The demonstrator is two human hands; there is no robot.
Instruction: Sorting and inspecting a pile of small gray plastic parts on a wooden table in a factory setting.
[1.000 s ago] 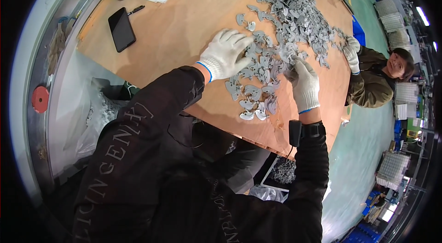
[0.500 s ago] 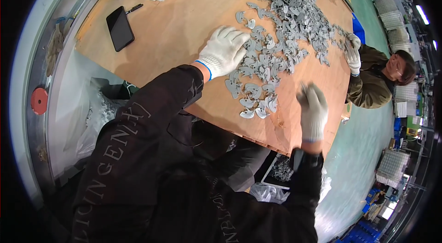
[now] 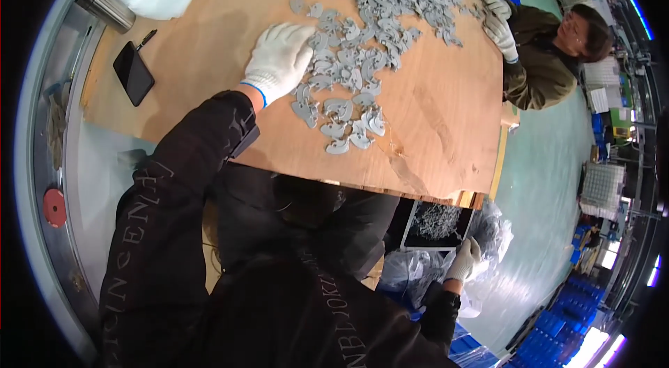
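The left hand (image 3: 282, 54), in a white glove, lies palm down on the table (image 3: 446, 152), beside the near stretch of grey parts (image 3: 339, 109). Its grip is open, thumb apart from the fingers, the fingertips at the margin of the parts; the palm is hidden. The right hand (image 3: 465, 260), gloved too, is off the table, below the near right corner, by the rim of a black tray (image 3: 426, 249) of thin grey scraps (image 3: 437, 220). Its fingers are bent together; whether its grip holds anything, I cannot tell. Clear bags (image 3: 408, 267) lie around this hand and tray.

The parts run from a dense heap toward the far edge to a loose scatter nearer the near edge. At the right edge, a co-worker's gloved hands (image 3: 500, 33) are at the heap's fringe. Near the left edge lie a phone (image 3: 134, 74) and a pen (image 3: 147, 39), with a steel flask (image 3: 106, 5) beyond.
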